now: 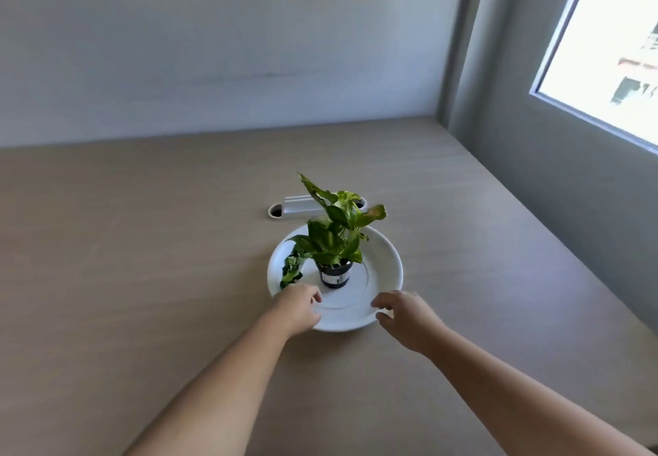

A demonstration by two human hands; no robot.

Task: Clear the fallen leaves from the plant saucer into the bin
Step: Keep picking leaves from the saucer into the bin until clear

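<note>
I see my left hand (297,308) resting on the near-left rim of the round white saucer (386,259), fingers curled over the edge; a limp green leaf (292,272) lies just beyond those fingers. My right hand (406,320) hovers at the near-right rim, fingers loosely spread, gripping nothing. A small dark pot (334,276) of glossy leaves stands mid-saucer on the matte wood-grain table (142,242).

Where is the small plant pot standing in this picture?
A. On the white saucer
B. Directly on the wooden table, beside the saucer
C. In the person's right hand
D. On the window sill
A: the plant pot stands upright on the white saucer, while the left hand and the right hand are at the saucer's near rim, neither holding the pot.
</note>
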